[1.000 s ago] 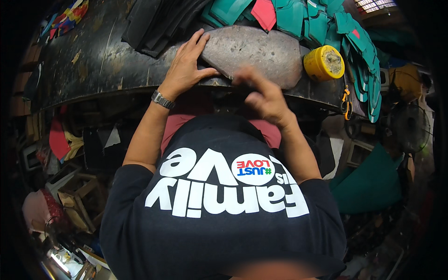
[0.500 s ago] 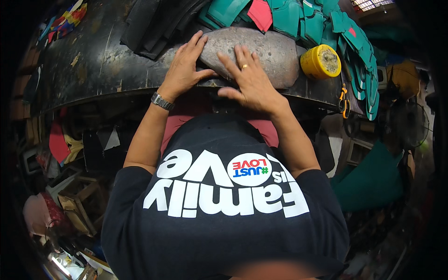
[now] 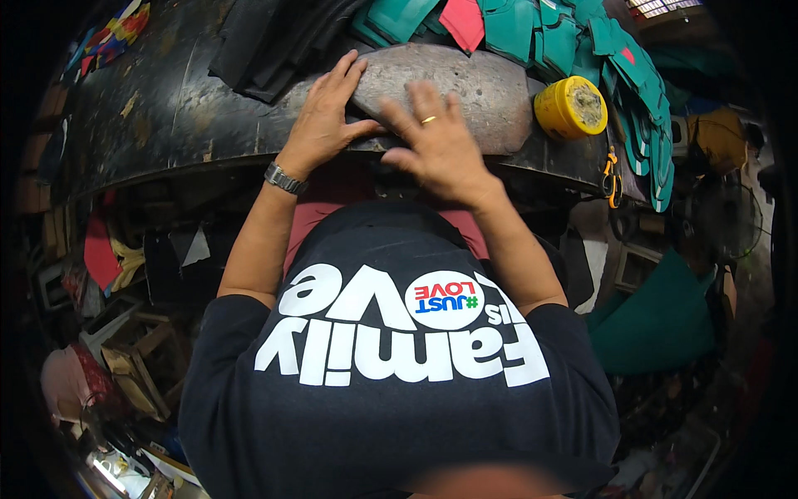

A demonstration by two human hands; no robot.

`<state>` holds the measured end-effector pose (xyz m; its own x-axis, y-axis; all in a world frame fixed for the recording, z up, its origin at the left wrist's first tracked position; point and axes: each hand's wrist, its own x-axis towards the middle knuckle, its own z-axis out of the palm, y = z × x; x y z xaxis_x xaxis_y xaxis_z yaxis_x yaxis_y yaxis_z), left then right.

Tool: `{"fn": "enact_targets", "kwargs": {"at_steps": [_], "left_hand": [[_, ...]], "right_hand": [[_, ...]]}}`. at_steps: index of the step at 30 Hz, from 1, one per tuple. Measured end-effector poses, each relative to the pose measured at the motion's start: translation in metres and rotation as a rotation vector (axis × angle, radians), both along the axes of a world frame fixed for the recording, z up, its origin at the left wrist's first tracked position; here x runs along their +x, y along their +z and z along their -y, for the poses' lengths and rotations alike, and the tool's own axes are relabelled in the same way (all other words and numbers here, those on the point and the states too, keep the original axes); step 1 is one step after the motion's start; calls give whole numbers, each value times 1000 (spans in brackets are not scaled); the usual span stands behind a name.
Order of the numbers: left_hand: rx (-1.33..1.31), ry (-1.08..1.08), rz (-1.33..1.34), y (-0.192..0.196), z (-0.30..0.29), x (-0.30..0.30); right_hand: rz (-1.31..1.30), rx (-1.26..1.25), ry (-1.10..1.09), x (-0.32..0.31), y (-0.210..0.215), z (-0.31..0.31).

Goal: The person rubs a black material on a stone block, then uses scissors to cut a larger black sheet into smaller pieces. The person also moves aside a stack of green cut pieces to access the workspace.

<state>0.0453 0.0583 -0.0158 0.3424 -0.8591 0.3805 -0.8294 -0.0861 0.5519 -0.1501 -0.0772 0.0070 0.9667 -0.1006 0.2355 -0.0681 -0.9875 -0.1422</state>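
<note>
Grey slab, one; hands, two

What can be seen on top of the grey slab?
The blurred right hand is partly over the grey slab, contact unclear; the left hand is at its left end. The part behind the right hand is covered and cannot be seen.

Mottled grey-brown slab, black table flecked with tan, bright yellow tub (streaky grey on top), teal-green cut pieces, pinkish-red piece, black sheets, orange-handled scissors, white-lettered black shirt, silver watch, gold ring
</note>
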Motion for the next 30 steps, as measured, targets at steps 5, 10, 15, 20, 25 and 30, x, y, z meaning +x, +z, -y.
{"fn": "enact_targets", "kwargs": {"at_steps": [5, 10, 15, 20, 25, 30], "left_hand": [[-43, -55, 77, 14, -3, -4], [-269, -356, -522, 45, -1, -54], [-298, -395, -923, 55, 18, -113], [-292, -327, -1077, 51, 18, -116], [-277, -319, -1146, 44, 21, -108], [-235, -311, -1339, 37, 24, -107]], "right_hand": [[169, 1164, 150, -14, 13, -10], [553, 1684, -55, -16, 28, 6], [596, 1362, -164, -4, 23, -12], [692, 1291, -177, -4, 27, -12], [654, 1425, -150, -5, 33, -19], [612, 1805, -143, -2, 39, -13]]}}
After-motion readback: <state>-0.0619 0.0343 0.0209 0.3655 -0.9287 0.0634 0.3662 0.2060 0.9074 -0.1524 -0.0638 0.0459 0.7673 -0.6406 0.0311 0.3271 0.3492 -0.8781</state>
